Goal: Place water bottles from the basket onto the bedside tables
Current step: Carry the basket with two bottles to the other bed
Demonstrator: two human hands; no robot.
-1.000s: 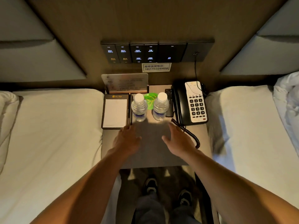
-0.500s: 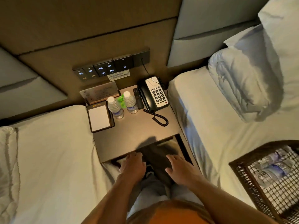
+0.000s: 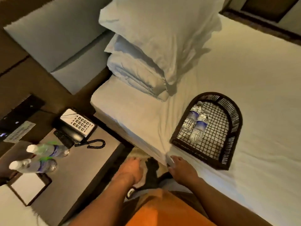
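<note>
Head view swings over the bed (image 3: 244,79) now, and the dark woven basket (image 3: 231,121) sits on the white sheet, up and to the right of the right hand (image 3: 182,170). Inside it lie 2 water bottles (image 3: 196,123), side by side and touching, long axes running from the basket's flat near edge up toward its arched back, caps at the far end. The right hand rests at the mattress corner, fingers (image 3: 176,160) spread loose, holding nothing, and it is clearly the nearer one to the basket; the left hand (image 3: 130,168) hangs lower over the floor gap between bedside table (image 3: 101,157) and bed, fingers relaxed and empty too. On the table, 2 placed bottles (image 3: 40,158) stand near the telephone (image 3: 76,126) and the notepad (image 3: 29,188). Compared with half a second back, the view has turned right: the basket has come from the frame's corner to full sight, the table has slid to the left edge, and both hands have drifted off the table front toward the bed. My read: the next reach goes right-handed, forward and right, gripping a bottle across its middle.
</note>
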